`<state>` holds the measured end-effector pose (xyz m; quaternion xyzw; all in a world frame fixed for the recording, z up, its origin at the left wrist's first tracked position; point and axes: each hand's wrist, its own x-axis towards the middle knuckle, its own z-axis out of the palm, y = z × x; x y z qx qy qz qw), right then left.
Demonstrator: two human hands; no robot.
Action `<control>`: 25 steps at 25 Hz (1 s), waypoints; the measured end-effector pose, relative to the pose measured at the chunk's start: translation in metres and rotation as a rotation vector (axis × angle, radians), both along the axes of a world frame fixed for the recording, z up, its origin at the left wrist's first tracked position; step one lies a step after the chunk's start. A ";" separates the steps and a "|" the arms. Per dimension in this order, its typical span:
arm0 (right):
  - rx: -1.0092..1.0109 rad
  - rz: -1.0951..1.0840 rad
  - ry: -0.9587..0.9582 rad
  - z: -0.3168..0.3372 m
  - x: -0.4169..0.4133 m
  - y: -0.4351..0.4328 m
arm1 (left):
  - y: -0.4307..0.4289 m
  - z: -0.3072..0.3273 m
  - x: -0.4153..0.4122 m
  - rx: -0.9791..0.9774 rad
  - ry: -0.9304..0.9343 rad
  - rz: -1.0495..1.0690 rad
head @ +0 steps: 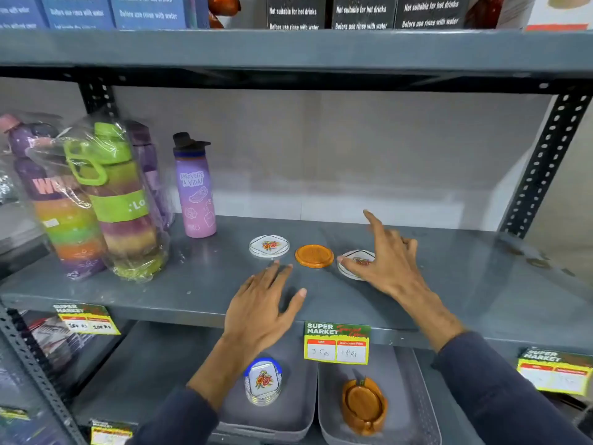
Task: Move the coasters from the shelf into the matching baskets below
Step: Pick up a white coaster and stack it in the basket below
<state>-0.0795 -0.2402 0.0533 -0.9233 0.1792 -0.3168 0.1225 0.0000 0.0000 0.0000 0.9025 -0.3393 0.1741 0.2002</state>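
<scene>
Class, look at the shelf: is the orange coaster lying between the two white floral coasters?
Yes, the orange coaster lies between one white floral coaster on its left and another on its right, under the right hand.

Evenly lit from above, soft shadows cast under the hands (260,311) — edges bowed by wide-angle distortion, corners blurred.

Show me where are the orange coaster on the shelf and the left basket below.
orange coaster (314,255): head view, centre of its top face.
left basket (300,409): head view, bare floor near right wall.

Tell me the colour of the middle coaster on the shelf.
Orange, clearest in the head view: round orange coaster.
</scene>
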 end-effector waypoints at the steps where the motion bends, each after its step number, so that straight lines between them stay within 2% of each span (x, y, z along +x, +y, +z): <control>1: 0.018 -0.006 0.069 -0.004 0.001 -0.001 | 0.001 -0.003 0.001 0.028 -0.002 0.007; 6: 0.037 -0.043 0.255 -0.016 0.007 -0.011 | -0.003 -0.011 0.010 0.045 -0.065 0.024; 16: 0.166 -0.014 0.219 -0.024 0.011 -0.016 | -0.001 -0.011 0.009 0.076 -0.040 0.041; 18: 0.140 -0.011 0.147 -0.015 0.003 -0.008 | -0.001 -0.009 0.008 0.083 -0.033 0.041; 21: 0.037 0.024 -0.061 0.012 -0.015 0.015 | 0.000 -0.009 0.008 0.076 -0.030 0.032; 25: -0.280 0.128 -0.386 0.055 -0.057 0.060 | 0.007 -0.001 0.023 0.036 0.076 -0.040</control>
